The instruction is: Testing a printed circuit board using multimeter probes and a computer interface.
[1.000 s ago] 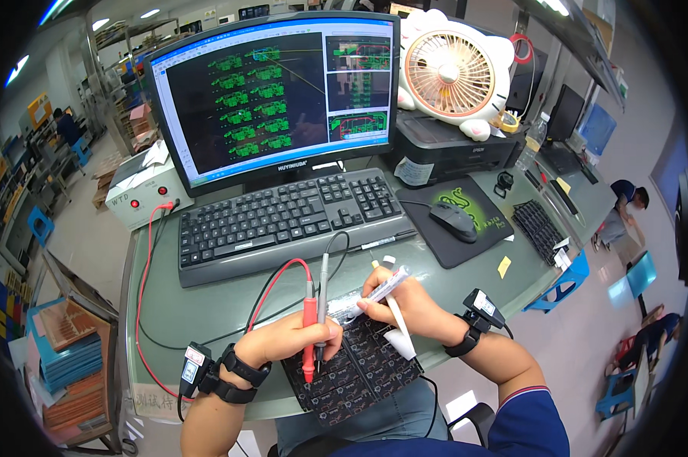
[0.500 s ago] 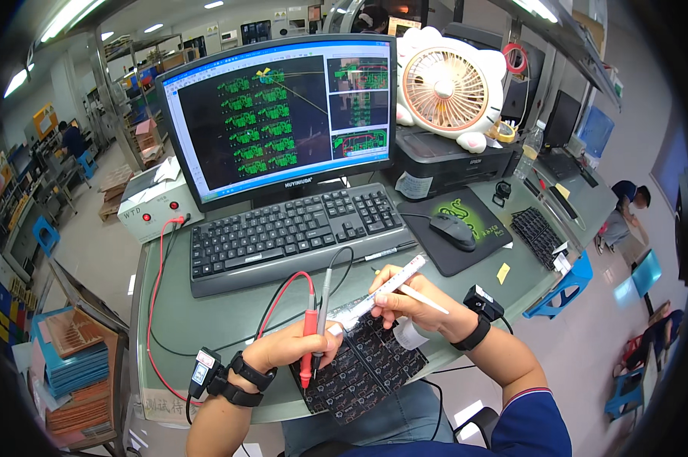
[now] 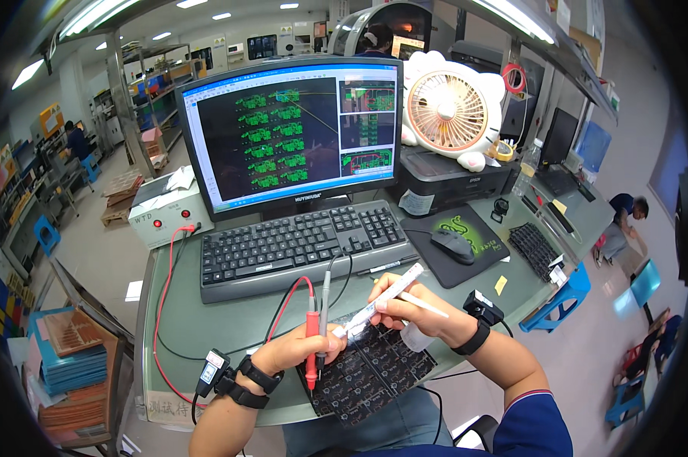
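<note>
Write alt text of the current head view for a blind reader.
The person's left hand holds a red probe and a gray probe, the right hand a white pen, at a dark circuit board; keyboard and monitor beyond.

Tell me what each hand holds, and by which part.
Left hand: red probe and grey probe, by their handles. Right hand: white pen, by its middle; white stick, grip unclear.

Monitor bezel [image 3: 307, 199]: pale lettering | white box [image 3: 169, 215]: dark letters | printer [image 3: 457, 181]: pale lettering | desk-edge strip [image 3: 170, 409]: characters
</note>
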`<state>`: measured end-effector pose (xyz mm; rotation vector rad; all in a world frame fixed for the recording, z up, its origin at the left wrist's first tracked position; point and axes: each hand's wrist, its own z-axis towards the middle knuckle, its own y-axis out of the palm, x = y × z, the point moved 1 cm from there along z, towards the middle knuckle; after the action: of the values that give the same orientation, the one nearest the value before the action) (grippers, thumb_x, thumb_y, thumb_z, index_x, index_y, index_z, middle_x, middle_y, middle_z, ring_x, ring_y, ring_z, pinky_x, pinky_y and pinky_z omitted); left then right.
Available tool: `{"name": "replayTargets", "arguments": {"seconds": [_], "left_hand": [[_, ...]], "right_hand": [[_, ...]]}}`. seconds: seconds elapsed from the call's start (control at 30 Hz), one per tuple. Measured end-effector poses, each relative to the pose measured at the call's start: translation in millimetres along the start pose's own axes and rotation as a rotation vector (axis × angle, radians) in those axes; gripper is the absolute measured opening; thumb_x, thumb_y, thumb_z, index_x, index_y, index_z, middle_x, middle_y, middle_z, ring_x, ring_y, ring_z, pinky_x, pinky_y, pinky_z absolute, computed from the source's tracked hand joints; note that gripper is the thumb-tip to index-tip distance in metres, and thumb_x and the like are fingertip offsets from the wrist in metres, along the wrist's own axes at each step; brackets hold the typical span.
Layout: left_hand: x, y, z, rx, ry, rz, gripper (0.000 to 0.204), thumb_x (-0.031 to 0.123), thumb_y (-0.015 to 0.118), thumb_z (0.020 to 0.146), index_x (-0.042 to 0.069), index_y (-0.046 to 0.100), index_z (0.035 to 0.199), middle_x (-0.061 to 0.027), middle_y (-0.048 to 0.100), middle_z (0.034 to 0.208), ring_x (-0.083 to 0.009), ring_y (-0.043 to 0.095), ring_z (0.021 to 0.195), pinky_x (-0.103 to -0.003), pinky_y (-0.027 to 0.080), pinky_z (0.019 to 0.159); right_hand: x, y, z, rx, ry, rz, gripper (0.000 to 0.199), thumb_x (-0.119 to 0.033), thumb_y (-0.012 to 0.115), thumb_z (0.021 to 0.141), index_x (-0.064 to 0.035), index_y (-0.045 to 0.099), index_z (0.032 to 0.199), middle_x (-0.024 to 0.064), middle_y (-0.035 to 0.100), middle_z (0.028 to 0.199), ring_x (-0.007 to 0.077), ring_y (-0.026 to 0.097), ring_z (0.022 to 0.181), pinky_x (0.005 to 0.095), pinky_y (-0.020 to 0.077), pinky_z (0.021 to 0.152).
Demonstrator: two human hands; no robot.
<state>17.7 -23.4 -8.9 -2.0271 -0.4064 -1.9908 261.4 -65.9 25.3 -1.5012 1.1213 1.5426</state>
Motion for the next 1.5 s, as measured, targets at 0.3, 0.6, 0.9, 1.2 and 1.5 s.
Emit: {"name": "replayTargets", "arguments": {"seconds": [0.3,0.6,0.9,1.2,1.5], "left_hand": [[0.7,3.1,-0.9,0.027,-0.008,-0.016,0.043,0.035,0.049,0.092,0.001,0.056,0.066,-0.0055,0.051,0.084,-0.0168,0.047,0.082,-0.03,0.038,0.076],[-5.0,5.2,-1.2,0.091,0.085,0.032,0.029,0.027,0.049,0.092,0.004,0.056,0.076,-0.0025,0.055,0.07,-0.0117,0.051,0.066,-0.027,0.042,0.064],[26.4,-20.0,-16.0,0.278,0.235,0.039,0.041,0.033,0.051,0.086,0.002,0.058,0.061,-0.0085,0.056,0.084,-0.0139,0.053,0.072,-0.027,0.042,0.065],[20.6,-19.8,-8.5,0.198,0.216,0.092,0.049,0.04,0.046,0.084,0.002,0.053,0.054,-0.0102,0.056,0.077,-0.0189,0.051,0.075,-0.03,0.04,0.072],[5.4,18.2,28.6,-0.067,0.059,0.109,0.038,0.026,0.049,0.089,0.0,0.055,0.061,-0.0088,0.054,0.077,-0.0168,0.048,0.07,-0.029,0.041,0.066]], "right_hand": [[-16.9,11.5,2.6,-0.079,0.069,-0.092,0.022,-0.016,0.066,0.091,-0.0005,0.058,0.105,0.0108,0.07,0.089,0.0076,0.06,0.064,0.0195,0.0465,0.051],[-14.9,24.8,11.7,0.018,0.063,-0.126,0.018,-0.017,0.063,0.094,-0.0003,0.059,0.097,0.0089,0.068,0.078,0.0081,0.06,0.058,0.0194,0.0472,0.048],[-53.9,-17.9,22.5,0.35,-0.444,-0.211,0.03,-0.029,0.06,0.096,0.0001,0.056,0.103,0.0073,0.066,0.074,0.0092,0.061,0.062,0.0216,0.0491,0.056],[-24.2,-56.6,21.0,0.248,-0.028,-1.619,0.031,-0.041,0.064,0.082,-0.0109,0.066,0.089,0.0139,0.067,0.073,0.0328,0.067,0.068,0.0428,0.0524,0.06],[3.0,-80.0,7.4,0.233,-0.15,-1.674,0.038,-0.047,0.068,0.081,-0.0098,0.062,0.081,0.0114,0.065,0.068,0.0313,0.065,0.062,0.0413,0.0498,0.055]]}}
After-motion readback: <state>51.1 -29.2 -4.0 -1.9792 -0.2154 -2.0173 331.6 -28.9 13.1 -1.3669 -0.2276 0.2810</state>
